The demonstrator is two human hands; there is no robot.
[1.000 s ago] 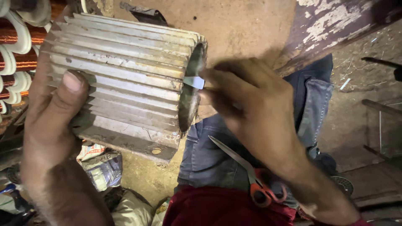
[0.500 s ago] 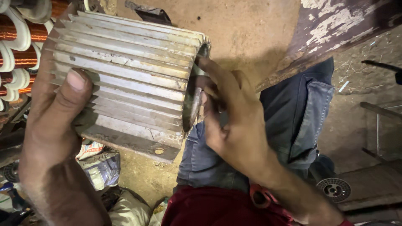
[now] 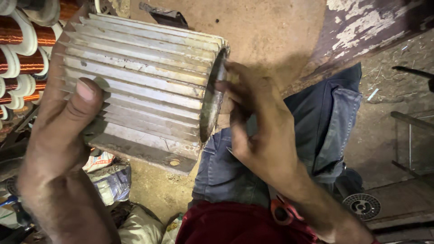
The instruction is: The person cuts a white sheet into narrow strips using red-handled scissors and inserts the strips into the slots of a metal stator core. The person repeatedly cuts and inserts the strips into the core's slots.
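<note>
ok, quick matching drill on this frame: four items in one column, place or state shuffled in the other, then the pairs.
Items:
1. left hand
2. right hand
3. scissors
4. copper coils

Places/states:
A. at the upper left edge, behind the finned metal housing
B. on the lap, orange handles showing under the right wrist
C. fingers at the housing's open end
D. thumb pressed on the fins, gripping the housing's side

Pairs: 1-D, 2-C, 3-B, 4-A
</note>
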